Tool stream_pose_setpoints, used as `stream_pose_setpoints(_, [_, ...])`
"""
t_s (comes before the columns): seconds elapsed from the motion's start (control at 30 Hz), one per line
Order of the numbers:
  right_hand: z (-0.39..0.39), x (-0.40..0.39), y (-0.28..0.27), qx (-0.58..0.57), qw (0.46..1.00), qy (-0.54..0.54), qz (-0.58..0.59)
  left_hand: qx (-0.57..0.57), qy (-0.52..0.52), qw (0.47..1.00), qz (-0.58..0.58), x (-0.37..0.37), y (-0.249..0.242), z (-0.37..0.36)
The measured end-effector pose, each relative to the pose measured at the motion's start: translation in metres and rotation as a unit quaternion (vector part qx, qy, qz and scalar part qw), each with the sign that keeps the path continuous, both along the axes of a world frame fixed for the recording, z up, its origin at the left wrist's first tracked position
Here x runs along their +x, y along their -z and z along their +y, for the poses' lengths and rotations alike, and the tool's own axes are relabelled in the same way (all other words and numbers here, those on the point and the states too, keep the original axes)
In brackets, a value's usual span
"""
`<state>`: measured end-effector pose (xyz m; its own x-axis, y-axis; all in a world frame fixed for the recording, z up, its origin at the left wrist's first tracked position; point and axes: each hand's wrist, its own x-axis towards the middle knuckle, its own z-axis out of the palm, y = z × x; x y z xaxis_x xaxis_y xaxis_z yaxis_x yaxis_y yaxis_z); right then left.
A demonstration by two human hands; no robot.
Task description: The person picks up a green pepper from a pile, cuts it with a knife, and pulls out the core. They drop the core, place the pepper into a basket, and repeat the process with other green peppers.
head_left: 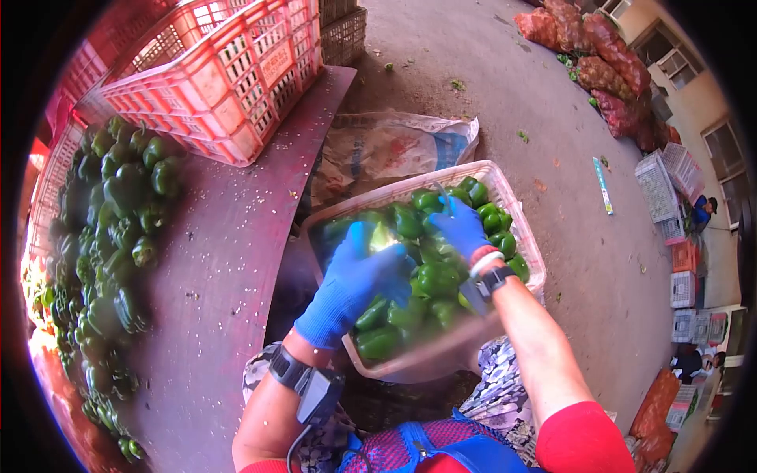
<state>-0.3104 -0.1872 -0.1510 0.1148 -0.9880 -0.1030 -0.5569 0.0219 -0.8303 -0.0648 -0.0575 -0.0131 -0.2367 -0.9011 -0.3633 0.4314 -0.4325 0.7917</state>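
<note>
My left hand (351, 280), in a blue glove, is over the near left part of a pale crate (523, 197) of green bell peppers (438, 279). Between its thumb and fingers is a pale green, brightly lit pepper (383, 236), partly blurred. My right hand (461, 227), also gloved in blue, is above the crate's far right part. Its fingers close on a small knife (440, 189), whose thin blade points up and away; the handle is hidden in the glove.
On the left, a dark table (213, 307) bears a heap of green peppers (110, 260) and a red-white plastic crate (236, 87). A printed sack (386, 150) lies beyond my crate. Filled net sacks (607, 63) and stacked crates (658, 185) line the right, with people near them.
</note>
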Motion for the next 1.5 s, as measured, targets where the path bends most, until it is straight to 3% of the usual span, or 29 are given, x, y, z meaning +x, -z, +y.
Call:
stream_pose_setpoints(0.07, [0.02,0.002,-0.046,0.056,0.997,0.0,-0.053,-0.005,0.016,0.999,-0.027,-0.003,-0.006,0.004])
stream_pose_setpoints(0.13, [0.051,0.011,-0.108,0.199,0.949,-0.065,-0.236,-0.109,0.061,0.984,-0.131,-0.008,-0.005,0.005])
stream_pose_setpoints(0.17, [0.066,0.019,-0.13,0.207,0.935,-0.089,-0.273,-0.075,0.09,0.988,-0.1,-0.008,-0.018,0.012])
stream_pose_setpoints(0.2, [0.079,0.021,-0.141,0.23,0.925,-0.116,-0.278,-0.111,0.136,0.972,-0.156,-0.01,-0.02,0.012])
stream_pose_setpoints(0.23, [0.088,0.016,-0.14,0.218,0.944,-0.134,-0.207,-0.118,0.141,0.979,-0.092,-0.01,-0.033,0.022])
stream_pose_setpoints(0.27, [0.105,0.022,-0.148,0.193,0.953,-0.137,-0.188,-0.15,0.145,0.973,-0.098,-0.018,-0.017,0.022])
stream_pose_setpoints(0.33, [0.118,0.024,-0.146,0.143,0.966,-0.147,-0.156,-0.105,0.184,0.968,-0.131,-0.017,-0.021,0.03])
stream_pose_setpoints(0.43, [0.133,0.03,-0.134,0.05,0.981,-0.151,-0.107,-0.111,0.106,0.979,-0.134,-0.019,-0.025,0.052])
stream_pose_setpoints(0.53, [0.121,0.031,-0.103,-0.106,0.967,-0.211,-0.097,-0.023,0.089,0.97,-0.225,-0.021,-0.011,0.05])
stream_pose_setpoints(0.63, [0.118,0.044,-0.11,-0.004,0.966,-0.21,-0.153,-0.109,0.024,0.96,-0.256,-0.021,0.023,0.043])
stream_pose_setpoints(0.73, [0.092,0.034,-0.081,0.026,0.958,-0.165,-0.232,-0.091,-0.034,0.957,-0.272,0.002,-0.018,0.065])
stream_pose_setpoints(0.77, [0.092,0.043,-0.084,0.023,0.946,-0.123,-0.298,-0.121,-0.101,0.942,-0.297,0.015,-0.014,0.07])
stream_pose_setpoints(0.8, [0.073,0.033,-0.072,0.043,0.953,-0.101,-0.282,-0.15,-0.165,0.921,-0.321,0.031,-0.01,0.075])
stream_pose_setpoints(0.87, [0.067,0.042,-0.087,0.05,0.965,-0.032,-0.256,-0.12,-0.227,0.934,-0.251,0.083,-0.051,0.14])
stream_pose_setpoints(0.9, [0.057,0.037,-0.077,0.101,0.956,-0.028,-0.274,-0.094,-0.27,0.893,-0.348,0.113,-0.057,0.178])
stream_pose_setpoints(0.93, [0.041,0.027,-0.062,0.15,0.945,-0.021,-0.29,-0.065,-0.303,0.912,-0.269,0.136,-0.072,0.231])
stream_pose_setpoints(0.97, [0.035,0.018,-0.051,0.198,0.932,-0.01,-0.304,-0.064,-0.342,0.909,-0.229,0.161,-0.061,0.285])
stream_pose_setpoints(1.0, [0.038,0.017,-0.047,0.211,0.927,0.008,-0.309,0.005,-0.36,0.878,-0.316,0.174,-0.067,0.341])
stream_pose_setpoints(1.07, [0.044,0.025,-0.04,0.233,0.919,0.044,-0.315,0.108,-0.355,0.885,-0.281,0.188,-0.056,0.468])
stream_pose_setpoints(1.1, [0.038,0.018,-0.028,0.256,0.914,0.04,-0.313,0.182,-0.391,0.869,-0.244,0.178,-0.058,0.522])
stream_pose_setpoints(1.17, [0.053,0.024,-0.029,0.244,0.928,0.043,-0.28,0.287,-0.438,0.772,-0.36,0.183,-0.029,0.624])
stream_pose_setpoints(1.27, [0.053,0.021,-0.024,0.289,0.92,0.004,-0.265,0.445,-0.442,0.519,-0.581,0.2,-0.013,0.722])
stream_pose_setpoints(1.33, [0.054,0.019,-0.03,0.312,0.916,-0.009,-0.254,0.475,-0.39,0.35,-0.707,0.215,0.017,0.771])
stream_pose_setpoints(1.43, [0.063,0.014,-0.05,0.291,0.928,-0.028,-0.231,0.46,-0.351,0.247,-0.777,0.253,0.102,0.859])
stream_pose_setpoints(1.5, [0.053,0.005,-0.041,0.265,0.932,-0.026,-0.244,0.456,-0.383,0.346,-0.725,0.264,0.112,0.858])
